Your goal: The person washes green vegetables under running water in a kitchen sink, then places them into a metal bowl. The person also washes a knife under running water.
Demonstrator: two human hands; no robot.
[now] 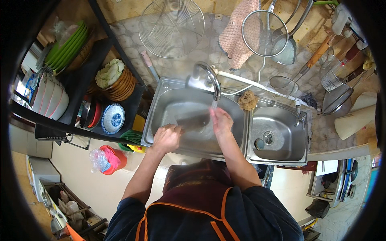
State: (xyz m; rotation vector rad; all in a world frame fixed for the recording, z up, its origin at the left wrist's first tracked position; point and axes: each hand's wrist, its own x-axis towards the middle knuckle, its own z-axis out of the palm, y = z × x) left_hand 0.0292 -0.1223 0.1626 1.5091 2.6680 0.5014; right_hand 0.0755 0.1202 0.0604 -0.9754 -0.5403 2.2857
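Observation:
My left hand (167,138) is closed around the handle end of a broad, dark-bladed cleaver (193,120) over the large stainless steel sink basin (162,102). The blade is blurred and points right, towards my right hand. Under the curved chrome faucet (214,81), water runs onto the raised fingers of my right hand (221,120). Those fingers are slightly apart near the blade's far end; nothing shows in them. My left fist hides most of the handle. A brown scrubber (248,100) rests on the ledge between the two basins.
A smaller basin (279,135) with a round lid (259,144) adjoins on the right. On the left, a black shelf (99,129) holds bowls and baskets. Strainers and a pink towel (239,33) hang behind the sink. A red bucket (119,159) stands on the floor.

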